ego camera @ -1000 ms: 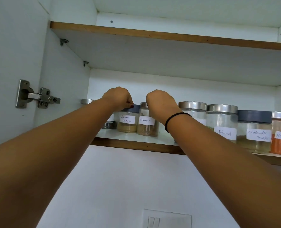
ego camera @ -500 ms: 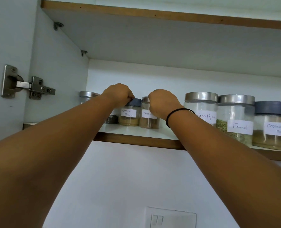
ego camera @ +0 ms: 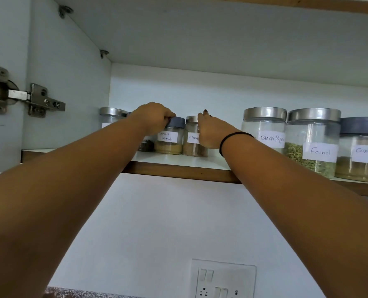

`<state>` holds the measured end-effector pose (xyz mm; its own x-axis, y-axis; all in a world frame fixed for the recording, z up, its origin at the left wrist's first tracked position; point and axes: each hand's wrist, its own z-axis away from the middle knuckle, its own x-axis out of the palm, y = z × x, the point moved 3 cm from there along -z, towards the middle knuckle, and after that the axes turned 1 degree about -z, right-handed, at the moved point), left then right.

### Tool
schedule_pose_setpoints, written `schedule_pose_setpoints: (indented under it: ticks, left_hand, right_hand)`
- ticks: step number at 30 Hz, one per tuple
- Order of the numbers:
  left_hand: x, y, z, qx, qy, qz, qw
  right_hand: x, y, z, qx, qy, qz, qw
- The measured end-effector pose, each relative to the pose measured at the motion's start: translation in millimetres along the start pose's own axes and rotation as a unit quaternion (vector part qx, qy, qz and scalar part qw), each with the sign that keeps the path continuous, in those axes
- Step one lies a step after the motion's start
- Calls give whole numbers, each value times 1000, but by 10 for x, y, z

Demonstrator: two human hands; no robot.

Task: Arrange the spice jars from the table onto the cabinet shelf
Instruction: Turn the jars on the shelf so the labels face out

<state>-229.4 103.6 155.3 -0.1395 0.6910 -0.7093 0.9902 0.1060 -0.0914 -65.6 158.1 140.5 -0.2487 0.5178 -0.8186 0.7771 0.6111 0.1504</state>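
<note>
you've got seven spice jars (ego camera: 312, 145) on one shelf (ego camera: 178, 163) (one mostly hidden behind your left hand (ego camera: 155, 119)), two hands counting your right hand (ego camera: 211, 134), one hinge (ego camera: 28, 97), one switch plate (ego camera: 224, 278).

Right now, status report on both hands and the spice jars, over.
Left hand grips Garam Masala jar by its lid. Right hand against Cinnamon jar, grip hidden. Both jars standing on shelf. Black Pepper jar next along, right.

The single head-worn view looks up and forward from below, close to the cabinet shelf (ego camera: 178, 166).
</note>
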Motion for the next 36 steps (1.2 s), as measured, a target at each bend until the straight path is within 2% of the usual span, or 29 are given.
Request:
schedule_pose_setpoints:
  ticks: [9, 16, 22, 28, 36]
  left_hand:
    - [41, -8, 30, 23, -1, -76, 997]
    - [31, -14, 26, 57, 67, -117, 989]
    - [-6, 17, 36, 49, 73, -112, 990]
    - [-53, 58, 61, 35, 79, -89, 992]
    - [-131, 108, 89, 41, 158, -64, 984]
  right_hand:
    - [75, 34, 18, 8, -7, 13, 1000]
    - [-76, -40, 94, -4, 118, 7, 993]
    - [-225, -58, 150, 13, 230, 7, 973]
    - [-274, -55, 169, 5, 245, -21, 969]
    - [-308, -109, 167, -7, 269, -49, 962]
